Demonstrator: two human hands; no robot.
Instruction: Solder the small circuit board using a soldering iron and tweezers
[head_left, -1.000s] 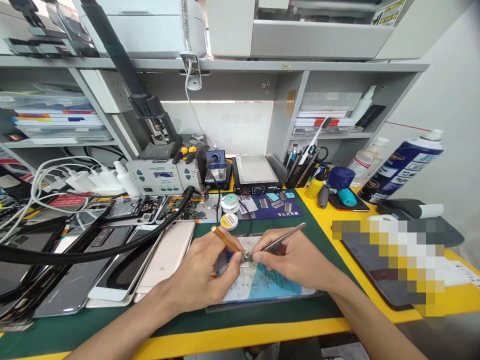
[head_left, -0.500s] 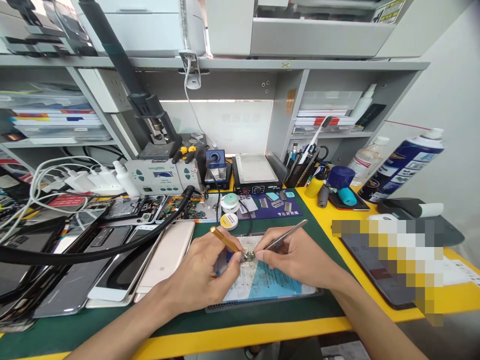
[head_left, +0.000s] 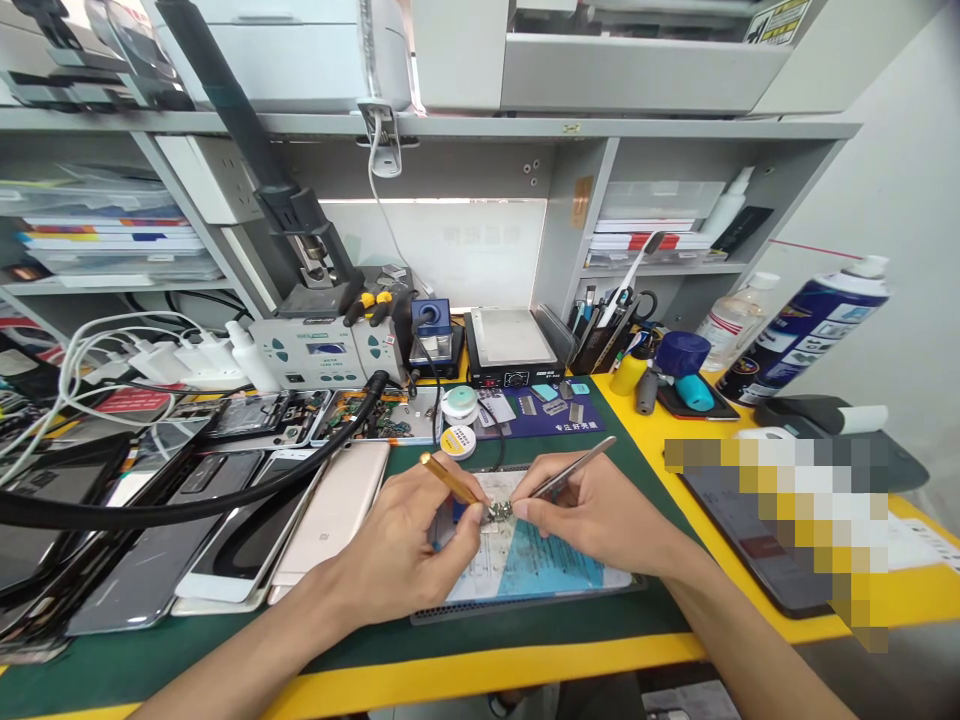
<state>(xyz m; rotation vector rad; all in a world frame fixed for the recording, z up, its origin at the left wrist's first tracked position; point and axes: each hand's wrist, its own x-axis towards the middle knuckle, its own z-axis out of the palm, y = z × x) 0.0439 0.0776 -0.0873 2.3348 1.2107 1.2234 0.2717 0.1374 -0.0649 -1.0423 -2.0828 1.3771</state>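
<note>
In the head view, my left hand (head_left: 409, 545) is closed around a gold pen-shaped tool (head_left: 448, 474), its tip pointing down and to the right. My right hand (head_left: 600, 510) pinches silver tweezers (head_left: 574, 467) that slope down to the left. Both tools converge on a small green circuit board (head_left: 499, 512), which lies between my fingertips. Beneath it is a blue and white work mat (head_left: 540, 570), dotted with dark specks. The exact contact of the tips with the board is too small to make out.
Several phones (head_left: 330, 520) lie to the left under a thick black hose (head_left: 247, 505). Behind my hands are two small round tubs (head_left: 458, 441), a purple card with blades (head_left: 577, 420) and a heating plate (head_left: 514, 340). A dark phone (head_left: 750, 540) lies at right.
Both hands keep almost the same position and grip. The tweezers and the small circuit board shift very slightly to the right.
</note>
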